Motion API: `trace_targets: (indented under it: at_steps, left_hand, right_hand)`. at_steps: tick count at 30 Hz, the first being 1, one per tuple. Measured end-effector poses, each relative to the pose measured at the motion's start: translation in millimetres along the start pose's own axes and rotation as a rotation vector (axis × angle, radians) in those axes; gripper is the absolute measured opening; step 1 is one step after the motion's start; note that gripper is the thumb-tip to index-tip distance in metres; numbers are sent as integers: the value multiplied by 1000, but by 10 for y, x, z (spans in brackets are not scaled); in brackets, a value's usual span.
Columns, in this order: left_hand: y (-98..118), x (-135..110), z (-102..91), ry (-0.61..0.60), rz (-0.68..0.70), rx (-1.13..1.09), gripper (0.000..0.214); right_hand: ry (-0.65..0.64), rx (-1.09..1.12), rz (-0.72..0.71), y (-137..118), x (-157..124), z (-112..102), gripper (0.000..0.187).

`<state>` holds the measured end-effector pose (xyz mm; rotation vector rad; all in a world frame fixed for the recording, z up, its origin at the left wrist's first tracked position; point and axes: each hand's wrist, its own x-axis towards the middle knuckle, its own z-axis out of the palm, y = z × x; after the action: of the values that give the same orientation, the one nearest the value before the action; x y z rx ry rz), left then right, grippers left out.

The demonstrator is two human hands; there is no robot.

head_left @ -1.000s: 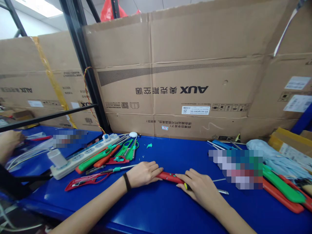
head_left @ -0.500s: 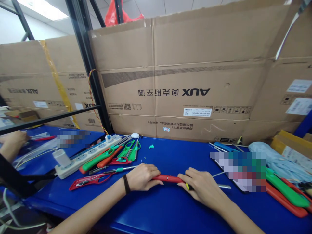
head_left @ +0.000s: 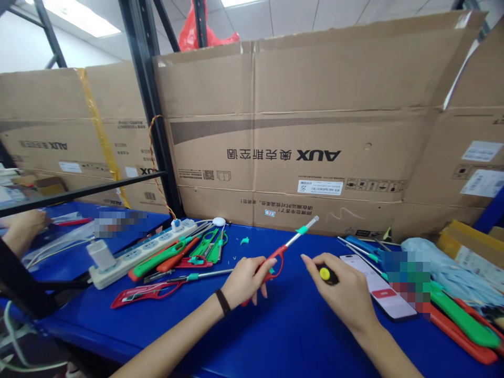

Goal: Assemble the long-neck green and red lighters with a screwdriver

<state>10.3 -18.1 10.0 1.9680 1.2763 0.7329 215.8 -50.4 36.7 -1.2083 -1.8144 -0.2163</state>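
My left hand point(head_left: 248, 281) is wrapped round a red long-nosed lighter point(head_left: 280, 252), which tilts up to the right. Its metal tube carries a green piece, and its trigger loop shows below the body. To the right, my right hand point(head_left: 342, 286) is closed round a black handle with a yellow end, which looks like a screwdriver point(head_left: 325, 274); its shaft is hidden. The hands are apart. Left of my left hand lies another red lighter point(head_left: 147, 294) on the blue table point(head_left: 283, 336).
A white power strip point(head_left: 144, 249) with green and red lighters point(head_left: 212, 247) beside it is at left. At right are a phone point(head_left: 384, 294), more lighters point(head_left: 460, 315) and a light blue bag point(head_left: 444, 262). Cardboard point(head_left: 295, 105) stands behind. Another person's hand point(head_left: 29, 223) is far left.
My right hand has let go of the lighter and moved away from it. My left hand has shifted right, and the lighter has turned from level to pointing up right.
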Motion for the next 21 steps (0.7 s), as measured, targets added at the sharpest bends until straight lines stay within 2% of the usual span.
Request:
trace_targets:
  at_steps: [3,5,7,11,14,17,21]
  left_hand:
    - [85,36,93,-6,-127,-307,67]
    - [164,56,172,11,-138,-388,70]
    - [246,64,240,30,-128,-449,71]
    - [374,43,310,105,-45,-512,70]
    - [426,33,320,170,44,-469,68]
    - [443,44,328,204,68,-436,67]
    - [411,48,338,233,83,-410,66]
  right_hand:
    - [-201,137,259,-15,57,11,39]
    - [-332,304,324,-34,117,30,40]
    - [-402,463,338,-53,181,34,42]
    - [-391,588,329,-79,274,4,45]
    - [-304,579,330,-98,310,-14,50]
    - [-249,564,329,-127,326,-15,50]
    - [-293,602,352,-132,323,-15,49]
